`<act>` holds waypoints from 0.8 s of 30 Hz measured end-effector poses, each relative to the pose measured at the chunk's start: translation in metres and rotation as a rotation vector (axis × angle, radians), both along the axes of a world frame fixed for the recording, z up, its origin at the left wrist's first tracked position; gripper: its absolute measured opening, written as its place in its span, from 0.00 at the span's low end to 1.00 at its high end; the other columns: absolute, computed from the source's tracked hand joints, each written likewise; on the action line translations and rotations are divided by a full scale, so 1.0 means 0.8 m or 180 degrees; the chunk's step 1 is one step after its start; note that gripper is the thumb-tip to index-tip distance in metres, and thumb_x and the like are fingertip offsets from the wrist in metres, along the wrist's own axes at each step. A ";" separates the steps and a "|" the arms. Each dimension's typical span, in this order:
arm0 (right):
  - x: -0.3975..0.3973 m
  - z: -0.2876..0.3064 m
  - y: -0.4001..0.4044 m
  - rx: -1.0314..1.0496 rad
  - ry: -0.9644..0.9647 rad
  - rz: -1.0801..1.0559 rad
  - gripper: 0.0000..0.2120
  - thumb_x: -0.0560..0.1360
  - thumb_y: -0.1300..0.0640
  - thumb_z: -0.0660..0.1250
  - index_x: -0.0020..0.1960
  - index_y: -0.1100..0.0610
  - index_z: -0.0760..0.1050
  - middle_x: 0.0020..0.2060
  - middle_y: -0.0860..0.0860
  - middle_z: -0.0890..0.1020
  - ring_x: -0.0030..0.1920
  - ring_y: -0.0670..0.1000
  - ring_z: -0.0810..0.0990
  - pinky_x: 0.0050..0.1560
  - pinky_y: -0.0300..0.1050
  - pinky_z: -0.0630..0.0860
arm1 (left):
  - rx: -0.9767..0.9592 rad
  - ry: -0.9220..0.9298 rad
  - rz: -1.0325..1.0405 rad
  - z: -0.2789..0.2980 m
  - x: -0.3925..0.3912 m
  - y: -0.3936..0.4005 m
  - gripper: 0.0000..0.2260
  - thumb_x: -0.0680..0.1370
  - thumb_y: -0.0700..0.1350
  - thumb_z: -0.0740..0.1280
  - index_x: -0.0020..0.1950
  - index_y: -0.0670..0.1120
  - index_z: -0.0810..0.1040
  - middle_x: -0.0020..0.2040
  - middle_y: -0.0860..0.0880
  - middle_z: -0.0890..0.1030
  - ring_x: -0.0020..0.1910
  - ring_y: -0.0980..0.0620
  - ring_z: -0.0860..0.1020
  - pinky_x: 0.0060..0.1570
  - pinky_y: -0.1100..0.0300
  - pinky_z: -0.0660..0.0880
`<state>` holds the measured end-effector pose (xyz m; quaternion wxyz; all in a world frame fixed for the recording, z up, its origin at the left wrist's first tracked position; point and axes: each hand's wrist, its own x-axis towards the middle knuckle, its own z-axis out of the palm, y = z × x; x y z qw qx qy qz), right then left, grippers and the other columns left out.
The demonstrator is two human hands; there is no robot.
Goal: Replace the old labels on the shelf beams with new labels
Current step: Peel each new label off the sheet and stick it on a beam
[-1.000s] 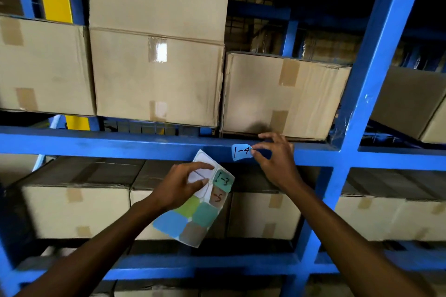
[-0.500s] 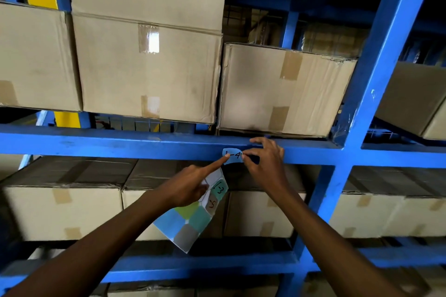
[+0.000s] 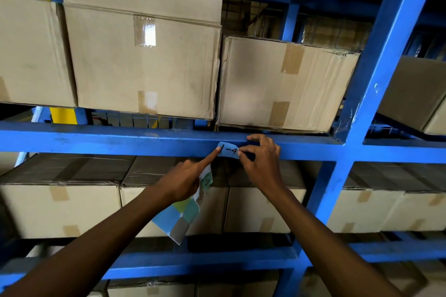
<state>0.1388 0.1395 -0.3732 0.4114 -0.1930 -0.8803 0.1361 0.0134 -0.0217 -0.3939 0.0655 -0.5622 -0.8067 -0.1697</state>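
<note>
The left hand (image 3: 183, 179) covers most of the label sheet (image 3: 179, 220), leaving only "1-3" readable. The right hand (image 3: 261, 164) hides the right edge of the "1-4" label (image 3: 228, 150). Boxes at the top edge are cut off.

I see a blue metal shelf rack (image 3: 376, 60) with a horizontal beam (image 3: 108, 142) crossing the view. On the shelf above the beam, cardboard boxes (image 3: 144, 62) sit side by side along its front edge. A light blue label (image 3: 228, 150) marked 1-4 lies against the beam's front face. More boxes (image 3: 60, 210) fill the shelf below.
</note>
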 end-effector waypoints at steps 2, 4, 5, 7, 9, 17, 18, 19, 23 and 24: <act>-0.001 0.000 0.000 -0.0006 0.0010 0.0003 0.09 0.73 0.56 0.67 0.51 0.56 0.82 0.59 0.54 0.76 0.63 0.53 0.69 0.61 0.46 0.58 | 0.0002 -0.0020 -0.0030 -0.001 -0.001 -0.001 0.43 0.77 0.36 0.63 0.71 0.63 0.32 0.50 0.39 0.81 0.37 0.48 0.78 0.42 0.51 0.79; -0.003 0.001 -0.001 -0.0002 0.0014 0.0012 0.09 0.73 0.56 0.67 0.51 0.56 0.82 0.59 0.54 0.76 0.63 0.52 0.69 0.61 0.46 0.58 | -0.0018 -0.0030 -0.0050 -0.001 -0.002 -0.001 0.44 0.77 0.37 0.63 0.70 0.64 0.31 0.51 0.39 0.81 0.40 0.46 0.80 0.43 0.48 0.79; -0.003 0.001 -0.001 0.0006 0.0008 0.0016 0.09 0.73 0.56 0.67 0.51 0.56 0.81 0.59 0.54 0.76 0.63 0.52 0.69 0.61 0.46 0.58 | -0.0025 -0.0025 -0.0054 -0.001 -0.002 0.000 0.44 0.77 0.36 0.63 0.70 0.64 0.31 0.51 0.39 0.81 0.40 0.46 0.80 0.43 0.48 0.79; -0.004 0.001 0.000 0.0013 -0.0010 0.0019 0.09 0.73 0.56 0.67 0.51 0.56 0.81 0.59 0.54 0.76 0.63 0.52 0.68 0.61 0.46 0.58 | -0.0034 -0.0016 -0.0034 -0.001 -0.002 0.001 0.44 0.77 0.36 0.63 0.69 0.64 0.31 0.50 0.39 0.81 0.40 0.47 0.80 0.43 0.49 0.80; -0.004 0.002 0.001 0.0010 -0.0026 0.0022 0.09 0.73 0.55 0.67 0.52 0.56 0.81 0.60 0.54 0.75 0.64 0.52 0.68 0.61 0.47 0.59 | -0.0074 0.0029 0.0006 -0.003 -0.003 0.001 0.46 0.77 0.36 0.63 0.68 0.66 0.29 0.50 0.39 0.80 0.40 0.47 0.80 0.43 0.49 0.79; -0.007 0.004 0.007 -0.0001 -0.0047 -0.0001 0.08 0.73 0.54 0.68 0.50 0.55 0.81 0.60 0.54 0.75 0.64 0.52 0.68 0.62 0.48 0.59 | -0.0244 0.0026 0.0075 -0.010 -0.009 0.007 0.49 0.77 0.37 0.65 0.62 0.70 0.24 0.61 0.37 0.77 0.49 0.45 0.81 0.49 0.50 0.80; -0.007 0.004 0.008 0.0003 -0.0033 -0.0018 0.08 0.73 0.53 0.68 0.49 0.55 0.81 0.59 0.54 0.76 0.64 0.52 0.68 0.62 0.48 0.59 | -0.0243 0.0039 0.0065 -0.011 -0.010 0.007 0.50 0.76 0.37 0.65 0.62 0.70 0.24 0.61 0.37 0.77 0.48 0.45 0.81 0.48 0.51 0.80; -0.008 0.004 0.008 0.0019 -0.0021 -0.0034 0.08 0.72 0.53 0.68 0.49 0.55 0.81 0.59 0.54 0.76 0.64 0.53 0.69 0.62 0.48 0.59 | -0.0231 0.0046 0.0055 -0.011 -0.011 0.007 0.50 0.76 0.37 0.65 0.62 0.70 0.24 0.60 0.37 0.78 0.47 0.46 0.81 0.46 0.52 0.81; -0.012 0.003 0.009 0.0159 -0.0028 -0.0139 0.08 0.72 0.52 0.69 0.48 0.55 0.81 0.58 0.54 0.77 0.62 0.53 0.70 0.61 0.49 0.60 | -0.0205 0.0069 0.0009 -0.011 -0.013 0.007 0.49 0.77 0.37 0.65 0.63 0.69 0.25 0.59 0.38 0.78 0.46 0.47 0.81 0.45 0.52 0.81; -0.013 0.002 0.009 0.0201 -0.0023 -0.0176 0.09 0.71 0.52 0.69 0.48 0.55 0.81 0.57 0.54 0.77 0.62 0.53 0.70 0.61 0.49 0.60 | -0.0200 0.0082 0.0001 -0.011 -0.013 0.007 0.49 0.77 0.37 0.65 0.64 0.68 0.25 0.59 0.38 0.78 0.46 0.47 0.81 0.45 0.52 0.81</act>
